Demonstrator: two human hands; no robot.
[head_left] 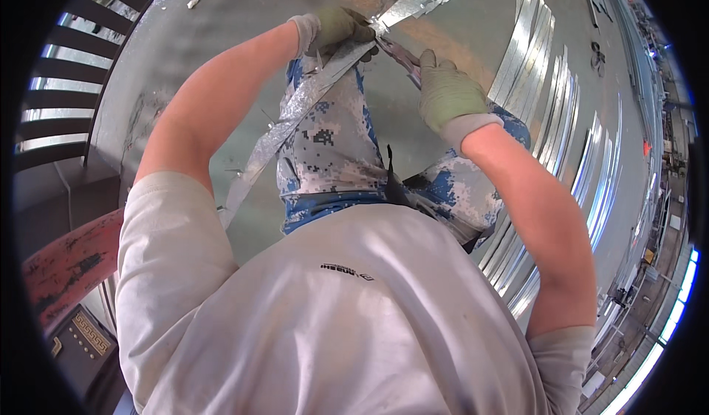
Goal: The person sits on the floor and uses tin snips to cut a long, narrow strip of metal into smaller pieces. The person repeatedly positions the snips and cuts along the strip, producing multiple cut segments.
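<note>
My left hand [341,31], in a greenish work glove, grips a long, shiny sheet-metal strip [299,103]. This strip slants from beside my left thigh up past the hand to the far side, with small cut tabs sticking out along its edges. My right hand [452,94], gloved alike, is closed around the handles of tin snips [399,57]. Their jaws meet the strip's edge just right of my left fingers; whether the blades are apart is too small to tell. Beneath the strip are my legs in blue-grey camouflage trousers [325,142].
Several long metal strips [528,53] lie in rows on the grey floor [244,16] to the right. A dark tool [597,57] lies beyond them. At left stand a dark slatted railing [66,99], a worn red tube [74,260] and a dark box with gold trim [85,341].
</note>
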